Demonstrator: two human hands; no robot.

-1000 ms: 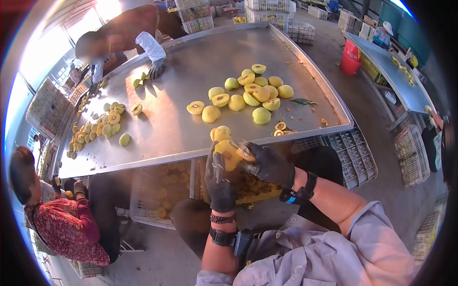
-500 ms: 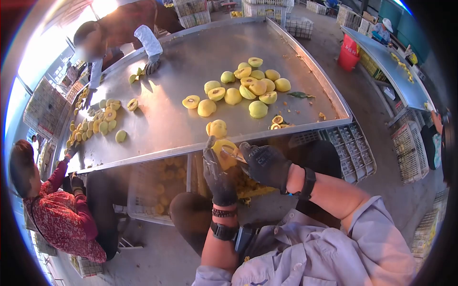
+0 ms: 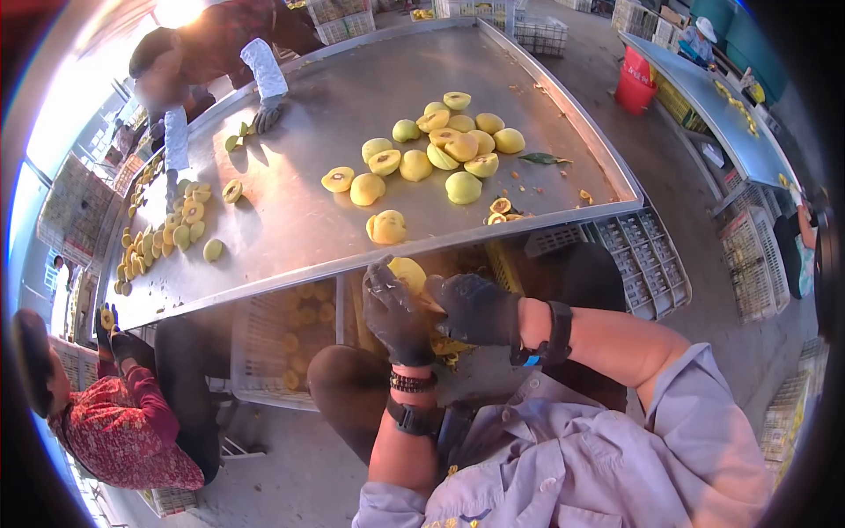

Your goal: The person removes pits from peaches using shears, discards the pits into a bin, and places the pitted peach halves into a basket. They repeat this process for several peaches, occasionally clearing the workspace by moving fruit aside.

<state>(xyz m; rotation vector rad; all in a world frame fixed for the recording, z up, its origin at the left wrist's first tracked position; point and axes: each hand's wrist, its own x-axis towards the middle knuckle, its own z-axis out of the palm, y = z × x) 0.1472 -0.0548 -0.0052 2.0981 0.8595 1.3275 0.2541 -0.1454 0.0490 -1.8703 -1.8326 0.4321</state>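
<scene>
Just below the table's front edge, my gloved left hand [image 3: 395, 315] is closed around a yellow peach half [image 3: 408, 272]. My right hand [image 3: 478, 308], in a dark glove, is pressed against the same fruit from the right. Its fingers are wrapped round a small metal tool, now mostly hidden by fingers and fruit. On the metal table [image 3: 299, 211] straight ahead lies a yellow peach [image 3: 387, 227]. Beyond it is a cluster of whole and halved peaches [image 3: 415, 165]. Some cut-out pits and scraps [image 3: 500, 208] lie to its right.
A co-worker in red [image 3: 114, 431] sits at the left, and another person's gloved hand [image 3: 268, 117] rests on the table's far side. More halves [image 3: 180, 224] lie at left. Beneath the table stand a crate of fruit [image 3: 282, 348] and a grey crate [image 3: 642, 264].
Both hands have drawn down from the table edge with the peach half, and the tool has gone from sight. The co-worker at left has pulled both hands back and holds a fruit piece.
</scene>
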